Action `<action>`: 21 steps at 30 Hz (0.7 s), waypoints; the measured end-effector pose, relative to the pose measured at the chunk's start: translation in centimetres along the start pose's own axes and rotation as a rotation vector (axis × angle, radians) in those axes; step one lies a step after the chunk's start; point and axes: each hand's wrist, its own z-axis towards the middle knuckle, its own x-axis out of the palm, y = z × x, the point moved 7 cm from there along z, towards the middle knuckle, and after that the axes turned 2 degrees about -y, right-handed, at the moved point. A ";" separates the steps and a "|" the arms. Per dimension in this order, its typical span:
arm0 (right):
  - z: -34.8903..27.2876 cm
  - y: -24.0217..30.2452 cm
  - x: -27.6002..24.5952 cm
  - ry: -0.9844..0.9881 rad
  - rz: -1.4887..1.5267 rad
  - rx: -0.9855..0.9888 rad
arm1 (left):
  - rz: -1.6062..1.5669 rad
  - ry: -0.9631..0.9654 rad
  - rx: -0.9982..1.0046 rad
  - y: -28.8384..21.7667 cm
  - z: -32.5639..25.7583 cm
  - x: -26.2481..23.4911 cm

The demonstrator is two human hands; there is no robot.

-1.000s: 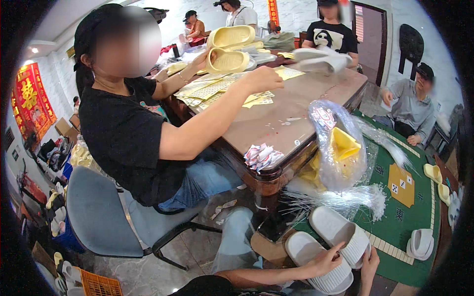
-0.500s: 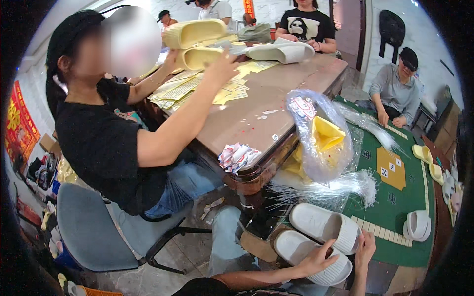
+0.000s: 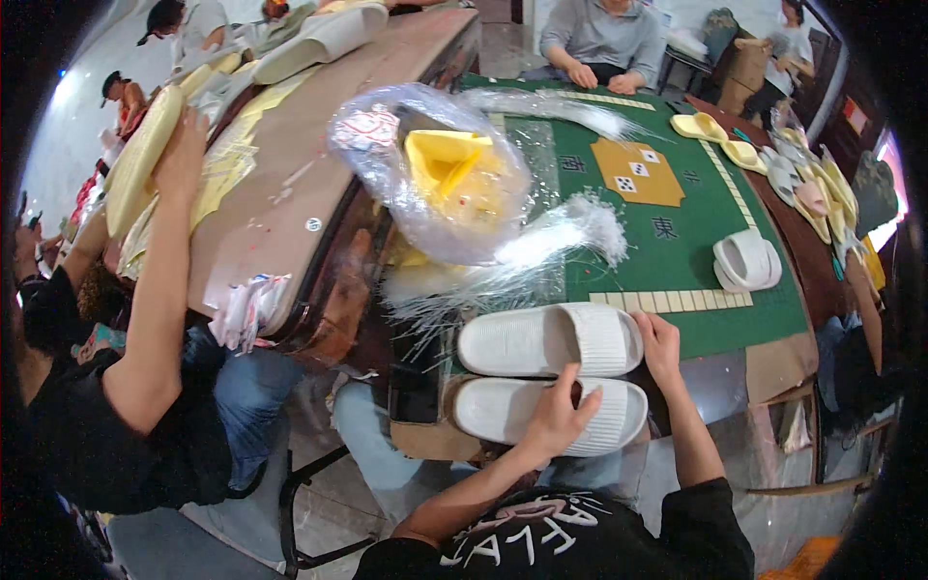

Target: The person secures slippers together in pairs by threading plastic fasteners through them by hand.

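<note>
Two white slide slippers lie side by side at the table's near edge, their ribbed straps to the right. My left hand (image 3: 563,414) grips the strap edge of the near slipper (image 3: 493,408), its fingers partly inside the foot opening. At the toe end of the far slipper (image 3: 517,343), my right hand (image 3: 661,350) pinches the front of the strap with bent fingers. Beyond the slippers, a bundle of clear plastic fasteners (image 3: 570,237) spreads over the green mat. The slippers' undersides are hidden.
A plastic bag (image 3: 372,184) holding yellow pieces lies beyond the fasteners. Tiles (image 3: 667,301) line the green mat (image 3: 619,256); a small white slipper (image 3: 746,261) stands right. A black phone (image 3: 415,382) lies left. A co-worker's arm (image 3: 159,319) holds a yellow slipper (image 3: 145,159).
My view has turned right, and the two white slippers now lie more level across it. Both my hands stay on them. The co-worker at the left has raised and tilted a yellow slipper.
</note>
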 end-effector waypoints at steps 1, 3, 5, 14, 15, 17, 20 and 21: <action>0.5 0.1 -0.2 0.001 0.037 -0.040 | 0.044 0.004 -0.021 -0.3 0.0 0.0; 1.7 -0.3 -0.1 0.072 -0.040 0.019 | 0.062 0.013 -0.072 -1.1 0.1 -0.3; 3.1 -0.1 -0.4 0.029 -0.014 0.057 | 0.039 0.017 -0.074 -0.8 0.1 -0.3; 7.5 -0.5 3.2 0.071 -0.263 -0.204 | 0.150 -0.023 0.002 2.3 -0.1 0.8; 8.0 -2.6 2.7 0.094 -0.274 -0.163 | 0.096 -0.002 0.023 1.1 0.1 1.1; 7.5 -1.3 3.4 0.096 -0.243 -0.263 | 0.134 -0.085 0.106 1.2 -0.5 0.6; 9.0 -4.9 3.9 0.071 -0.044 -0.334 | 0.075 -0.056 0.111 3.0 -0.1 1.6; 8.7 -4.2 4.8 0.202 0.174 -0.048 | 0.171 -0.137 0.111 3.4 -0.4 1.3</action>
